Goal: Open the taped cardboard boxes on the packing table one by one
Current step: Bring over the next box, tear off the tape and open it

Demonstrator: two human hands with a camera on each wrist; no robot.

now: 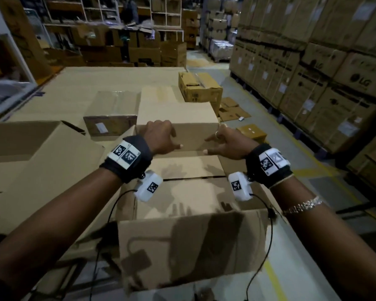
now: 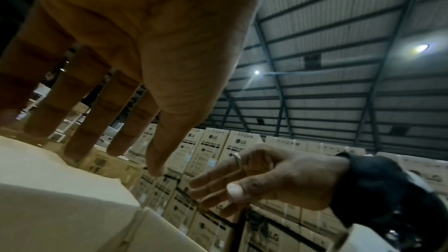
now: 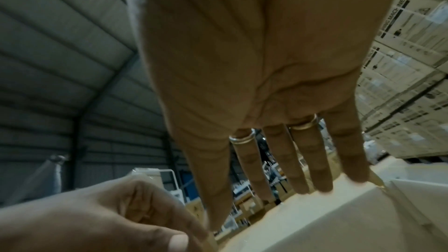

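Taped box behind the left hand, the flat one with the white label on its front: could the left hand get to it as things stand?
Probably yes. The left hand rests open on the plain box, and the taped box sits right beside that on the table, to its left. Nothing stands between them.

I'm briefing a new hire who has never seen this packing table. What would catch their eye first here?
First, the two bare hands at the centre: the left hand lies on the near top edge of a closed cardboard box, and the right hand reaches its right corner with straight fingers. Nearer the person, an opened box has its flaps spread. On the right rises a wall of stacked printed cartons.
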